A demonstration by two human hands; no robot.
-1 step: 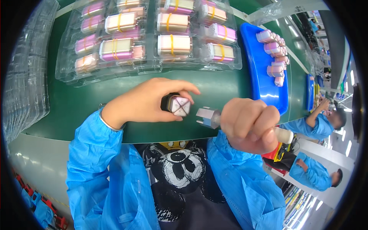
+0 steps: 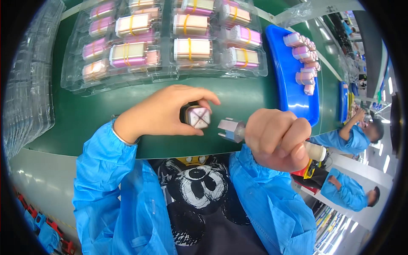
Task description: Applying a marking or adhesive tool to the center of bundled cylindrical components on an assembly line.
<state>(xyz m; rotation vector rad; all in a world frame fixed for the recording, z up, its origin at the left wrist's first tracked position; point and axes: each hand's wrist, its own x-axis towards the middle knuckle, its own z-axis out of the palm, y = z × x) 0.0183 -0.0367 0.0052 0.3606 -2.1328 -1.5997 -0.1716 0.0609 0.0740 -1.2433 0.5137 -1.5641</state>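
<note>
My left hand (image 2: 163,111) is curled around an upright bundle (image 2: 199,117) whose pale end faces up, split by a dark X into wedges. The lower part of the bundle is dark or in shadow, mostly hidden by my fingers and palm. To its right, my right hand (image 2: 277,138) is closed in a fist round a hand tool with a cream handle end (image 2: 315,151) and a squarish metal head (image 2: 232,129). Short prongs on the metal head point toward the bundle, with a small gap between the two.
Beyond my hands, a clear plastic tray (image 2: 165,75) holds several pink and cream blocks (image 2: 192,49) with yellow bands. A blue bin (image 2: 297,102) with more blocks stands at right. Stacked clear trays (image 2: 32,85) line the left. Co-workers in blue (image 2: 346,191) are off to the right.
</note>
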